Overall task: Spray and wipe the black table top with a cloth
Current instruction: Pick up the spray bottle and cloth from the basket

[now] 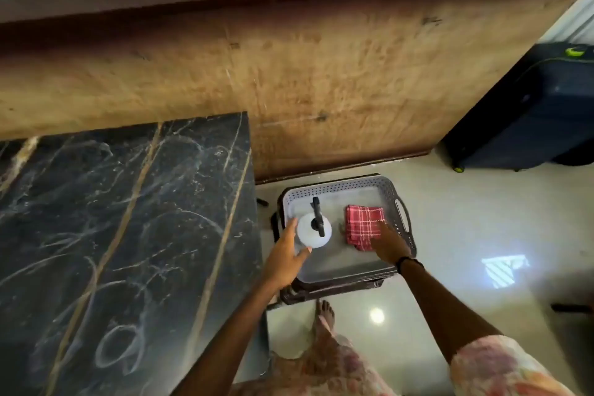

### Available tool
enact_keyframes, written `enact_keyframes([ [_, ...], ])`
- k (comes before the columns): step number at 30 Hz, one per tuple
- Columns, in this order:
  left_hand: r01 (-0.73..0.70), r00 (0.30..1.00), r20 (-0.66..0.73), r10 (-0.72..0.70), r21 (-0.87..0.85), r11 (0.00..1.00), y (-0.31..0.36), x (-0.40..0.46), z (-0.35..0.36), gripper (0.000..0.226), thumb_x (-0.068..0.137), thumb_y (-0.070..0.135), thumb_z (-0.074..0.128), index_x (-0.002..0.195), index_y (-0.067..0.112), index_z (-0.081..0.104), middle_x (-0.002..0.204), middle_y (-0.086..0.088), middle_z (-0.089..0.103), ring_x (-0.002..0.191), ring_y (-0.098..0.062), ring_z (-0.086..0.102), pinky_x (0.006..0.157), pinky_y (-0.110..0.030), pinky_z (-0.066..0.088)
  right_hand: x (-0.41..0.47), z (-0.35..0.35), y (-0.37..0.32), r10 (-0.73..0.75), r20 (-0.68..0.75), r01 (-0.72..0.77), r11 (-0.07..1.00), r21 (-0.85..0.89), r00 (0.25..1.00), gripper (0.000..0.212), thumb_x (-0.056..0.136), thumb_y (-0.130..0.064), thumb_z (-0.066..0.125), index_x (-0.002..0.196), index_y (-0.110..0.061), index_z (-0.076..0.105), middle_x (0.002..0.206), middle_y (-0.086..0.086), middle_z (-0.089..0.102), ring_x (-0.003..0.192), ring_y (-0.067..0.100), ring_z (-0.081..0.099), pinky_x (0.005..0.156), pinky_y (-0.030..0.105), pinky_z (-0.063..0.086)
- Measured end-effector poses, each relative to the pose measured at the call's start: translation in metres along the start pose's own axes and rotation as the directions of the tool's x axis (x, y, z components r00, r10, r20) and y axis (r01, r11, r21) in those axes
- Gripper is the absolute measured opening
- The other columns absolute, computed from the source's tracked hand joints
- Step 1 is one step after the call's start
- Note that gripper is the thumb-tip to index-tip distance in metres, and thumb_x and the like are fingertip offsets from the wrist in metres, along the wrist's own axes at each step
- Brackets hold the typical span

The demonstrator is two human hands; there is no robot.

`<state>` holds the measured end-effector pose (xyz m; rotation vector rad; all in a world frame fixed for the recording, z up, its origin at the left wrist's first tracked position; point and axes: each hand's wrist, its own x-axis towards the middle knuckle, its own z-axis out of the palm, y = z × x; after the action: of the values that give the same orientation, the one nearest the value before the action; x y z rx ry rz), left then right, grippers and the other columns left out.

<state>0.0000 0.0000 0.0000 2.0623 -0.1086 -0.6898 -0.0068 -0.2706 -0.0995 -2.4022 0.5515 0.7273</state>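
Observation:
The black marble table top [122,235] with gold veins and pale chalky scribbles fills the left. To its right a grey perforated tray [337,188] rests on a dark stool. In the tray stands a white spray bottle [313,231] with a black nozzle, beside a folded red checked cloth [363,223]. My left hand [286,257] curls around the bottle's left side, thumb touching its near edge. My right hand [390,244] lies on the cloth's near right corner, fingers spread.
A wooden panel [321,74] stands behind the tray and table. A dark blue suitcase [530,119] sits at the far right on the glossy tiled floor [482,228]. My bare foot [324,315] is just in front of the stool.

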Motion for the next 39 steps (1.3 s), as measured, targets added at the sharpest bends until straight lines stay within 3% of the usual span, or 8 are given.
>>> enact_keyframes([
  [5,0.116,0.989,-0.089,-0.115,0.010,0.993,-0.003,0.049,0.030,0.089,0.082,0.010,0.068,0.149,0.017,0.011,0.159,-0.004,0.018,0.146,-0.022,0.018,0.113,-0.031,0.022,0.037,-0.009,0.013,0.155,-0.020,-0.153,0.984,0.093,0.988,0.053,0.082,-0.009,0.051,0.134,-0.006,0.041,0.128,0.016,0.053,0.114,0.033,0.053,0.097,0.045,0.046],
  [10,0.126,0.986,-0.121,-0.119,0.055,0.990,-0.015,0.085,0.047,0.097,0.076,0.014,0.075,0.149,0.019,0.012,0.157,-0.007,0.024,0.142,-0.030,0.027,0.110,-0.046,0.033,0.061,-0.003,0.020,0.288,-0.037,-0.275,0.940,0.203,0.957,0.049,0.088,-0.010,0.053,0.133,0.002,0.037,0.127,0.025,0.051,0.115,0.040,0.052,0.098,0.053,0.044],
  [16,0.102,0.979,-0.179,-0.098,0.015,0.995,-0.009,0.097,0.053,0.080,0.077,0.018,0.075,0.140,0.030,0.027,0.141,-0.010,0.045,0.124,-0.033,0.047,0.095,-0.045,0.044,0.070,0.005,0.024,0.341,-0.032,-0.318,0.903,0.289,0.939,0.049,0.087,-0.011,0.058,0.131,0.003,0.042,0.130,0.022,0.045,0.118,0.039,0.049,0.101,0.048,0.042],
  [20,0.140,0.956,-0.273,-0.107,0.106,0.984,-0.004,0.101,0.058,0.067,0.083,0.018,0.067,0.141,0.018,0.033,0.121,-0.018,0.061,0.108,-0.038,0.059,0.085,-0.042,0.049,0.083,0.015,0.044,0.269,-0.009,-0.243,0.883,0.402,0.963,0.031,0.083,-0.021,0.064,0.110,-0.007,0.057,0.113,0.018,0.063,0.093,0.032,0.064,0.083,0.049,0.055],
  [26,0.140,0.942,-0.314,-0.116,0.054,0.989,0.011,0.079,0.056,0.066,0.082,0.022,0.063,0.139,0.029,0.033,0.100,-0.012,0.069,0.090,-0.034,0.065,0.081,-0.047,0.055,0.027,-0.019,0.003,0.108,0.047,-0.115,0.799,0.590,0.993,0.034,0.090,-0.015,0.062,0.122,-0.010,0.051,0.110,0.005,0.062,0.098,0.024,0.061,0.082,0.038,0.052],
  [31,0.095,0.917,-0.392,-0.073,0.037,0.995,0.035,0.027,0.024,0.065,0.084,0.026,0.065,0.141,0.016,0.037,0.097,-0.015,0.071,0.090,-0.031,0.066,0.081,-0.042,0.054,-0.031,-0.047,-0.032,0.010,-0.079,0.047,0.735,0.676,0.997,0.030,0.090,-0.016,0.062,0.118,-0.013,0.053,0.112,0.006,0.063,0.101,0.025,0.063,0.084,0.043,0.055],
  [35,-0.062,0.897,-0.441,-0.018,-0.167,0.984,0.044,-0.052,-0.019,0.044,0.077,0.032,0.064,0.119,0.022,0.059,0.099,-0.001,0.070,0.097,-0.005,0.064,0.091,-0.032,0.052,-0.096,-0.059,-0.081,-0.064,-0.170,0.169,0.675,0.718,0.983,0.031,0.091,-0.021,0.060,0.120,-0.016,0.051,0.111,0.001,0.063,0.094,0.010,0.063,0.069,0.021,0.052],
  [39,-0.220,0.832,-0.555,0.000,-0.330,0.918,0.034,-0.138,-0.065,0.048,0.078,0.012,0.066,0.122,0.021,0.051,0.113,0.004,0.063,0.094,0.007,0.061,0.085,-0.014,0.049,-0.154,-0.040,-0.134,-0.171,-0.160,0.233,0.643,0.729,0.972,0.032,0.088,-0.023,0.062,0.119,-0.020,0.055,0.107,-0.004,0.067,0.093,0.013,0.066,0.072,0.027,0.054],
])
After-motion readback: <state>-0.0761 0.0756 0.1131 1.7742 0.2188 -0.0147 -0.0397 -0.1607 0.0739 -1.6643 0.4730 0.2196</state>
